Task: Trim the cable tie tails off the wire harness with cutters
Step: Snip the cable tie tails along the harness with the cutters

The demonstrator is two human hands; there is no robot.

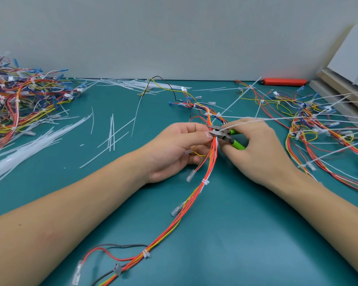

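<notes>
Teal table mat [246, 234], plain pale wall [174, 34] behind, even light.

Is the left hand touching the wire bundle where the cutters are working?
Touching. The head view shows the left hand pinching the wire harness right beside the cutters.

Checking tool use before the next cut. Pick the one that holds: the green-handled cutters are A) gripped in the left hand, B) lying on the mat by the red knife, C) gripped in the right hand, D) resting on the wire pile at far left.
C: the right hand grips the cutters by the green handles, their tip at the harness that the left hand holds.
</notes>
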